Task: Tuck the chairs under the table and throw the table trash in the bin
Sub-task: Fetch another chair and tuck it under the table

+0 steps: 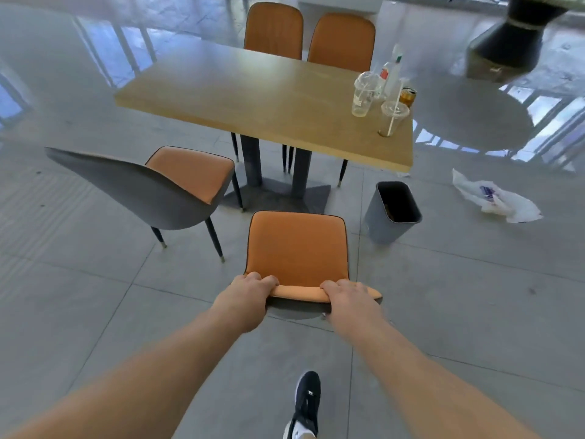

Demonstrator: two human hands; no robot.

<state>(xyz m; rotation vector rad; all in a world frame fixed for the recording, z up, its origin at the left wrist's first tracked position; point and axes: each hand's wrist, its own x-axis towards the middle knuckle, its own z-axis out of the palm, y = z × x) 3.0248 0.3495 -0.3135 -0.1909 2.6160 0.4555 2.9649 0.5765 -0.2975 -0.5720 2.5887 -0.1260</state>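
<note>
i stand on a floor [443, 296] of large grey tiles, matte near me and glossy farther off where it mirrors window frames. the landmark is the table [253, 99], a rectangular slab with a pale wood-grain top on two dark grey posts and a flat dark base.

my left hand [250, 288] and my right hand [348, 296] are set apart, each curled tight over the top edge of the near chair [297, 245], whose padded orange seat, piped in black, points at the table's near side and stands short of it, not yet under the top. left of it a second chair [152, 188] sits angled, its smooth grey shell back turned toward me, orange seat toward the table, thin black legs tipped in metal. beyond the table's far edge two more orange chair backs [307, 33] stand side by side, close against it.

on the table's right end the trash clusters: two clear plastic cups [364, 93] with domed lids, one with a white straw, a clear bottle [394, 68] that is blurred, and what looks like a golden can [407, 96]. on the floor just past the table's right near corner stands a grey, tapered, rectangular bin [392, 213], open-topped. farther right of the table lies a crumpled white plastic bag [497, 199]. my dark sneaker [305, 403] shows below the chair.
</note>
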